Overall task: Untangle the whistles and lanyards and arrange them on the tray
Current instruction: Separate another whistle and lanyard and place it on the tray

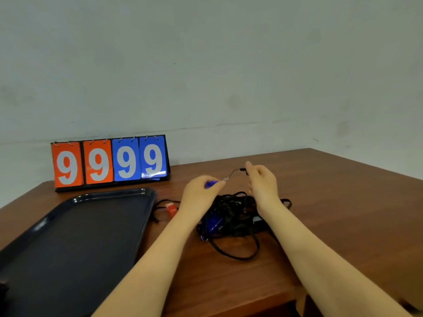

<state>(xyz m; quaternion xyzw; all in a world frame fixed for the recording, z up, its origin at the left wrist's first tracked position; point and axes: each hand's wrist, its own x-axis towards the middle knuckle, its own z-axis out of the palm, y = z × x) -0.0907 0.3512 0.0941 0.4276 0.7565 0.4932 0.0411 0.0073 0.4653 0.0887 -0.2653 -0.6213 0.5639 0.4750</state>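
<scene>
My left hand (201, 191) is closed around a small blue whistle (211, 184), lifted above the table. A thin black lanyard (235, 171) runs from that whistle's ring to my right hand (263, 181), which pinches its far end. Below both hands lies a tangled pile of black lanyards (235, 213) with another blue whistle (212, 221) in it. A red whistle (170, 208) rests on the table between the pile and the dark blue tray (75, 236), which holds nothing.
A flip scoreboard (109, 162) reading 9999 stands at the back left against the wall. The wooden table (332, 202) ends at the right and near edges. One loose lanyard loop (238, 251) trails toward me from the pile.
</scene>
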